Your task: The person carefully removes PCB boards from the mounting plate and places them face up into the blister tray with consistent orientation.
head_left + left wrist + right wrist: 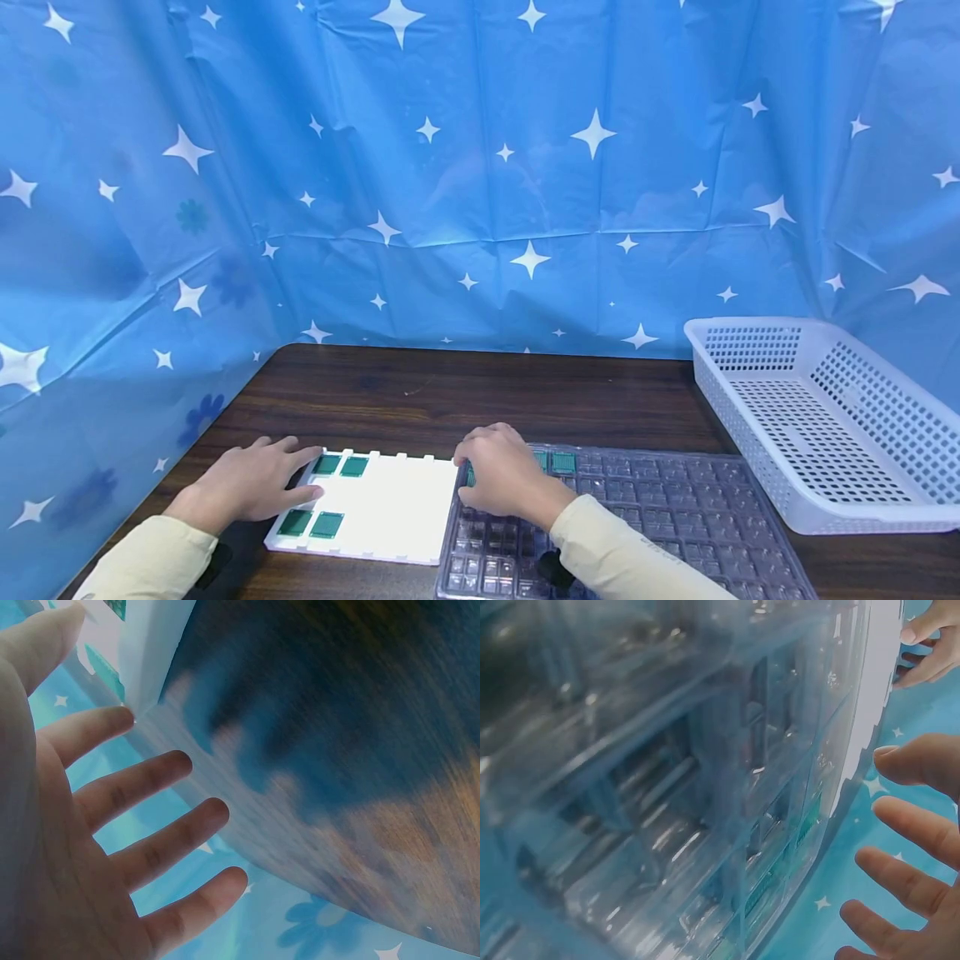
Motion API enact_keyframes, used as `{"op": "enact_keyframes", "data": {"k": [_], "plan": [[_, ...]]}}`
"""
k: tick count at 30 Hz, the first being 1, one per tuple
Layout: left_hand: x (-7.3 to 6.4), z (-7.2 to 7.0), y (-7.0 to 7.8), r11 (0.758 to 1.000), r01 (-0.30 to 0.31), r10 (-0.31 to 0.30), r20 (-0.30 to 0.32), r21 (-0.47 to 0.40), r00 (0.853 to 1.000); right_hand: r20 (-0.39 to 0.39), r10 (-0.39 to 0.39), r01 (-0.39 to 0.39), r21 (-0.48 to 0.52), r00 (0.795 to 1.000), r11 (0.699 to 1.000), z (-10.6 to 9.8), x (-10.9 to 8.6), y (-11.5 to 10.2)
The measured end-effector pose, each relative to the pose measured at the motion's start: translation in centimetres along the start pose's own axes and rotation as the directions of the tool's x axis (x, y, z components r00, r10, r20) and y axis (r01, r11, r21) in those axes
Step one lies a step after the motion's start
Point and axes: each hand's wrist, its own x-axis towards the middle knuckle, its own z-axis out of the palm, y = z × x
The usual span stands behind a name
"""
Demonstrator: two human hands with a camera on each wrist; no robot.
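Note:
A flat white tray lies on the table, with green square chips in its upper-left and lower-left corners, such as the chip. Across its left edge reaches my left hand, fingers spread, the index fingertip at the upper-left corner. In the left wrist view, no object lies in the left hand's fingers. My right hand hovers at the left side of a clear compartment tray, partly hiding some green chips in its top row. In the right wrist view, the right hand's fingers are loosely bent and apart, with nothing between them.
A white perforated basket stands at the right, close beside the clear tray. Behind the dark wooden table hangs a blue curtain with white stars, which also runs along the left side.

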Motion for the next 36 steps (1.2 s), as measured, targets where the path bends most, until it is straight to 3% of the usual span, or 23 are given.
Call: {"op": "enact_keyframes", "data": {"k": [20, 36], "plan": [[0.4, 0.2, -0.1, 1.000, 0.015, -0.015, 0.017, -0.007, 1.000, -0.042, 0.008, -0.008, -0.004, 0.999, 1.000, 1.2, 1.9, -1.9], [0.7, 0.2, -0.1, 1.000, 0.024, -0.024, 0.033, 0.001, 0.999, -0.014, 0.037, -0.037, 0.020, 0.999, 0.999, 1.8, 2.9, -3.6]]}}
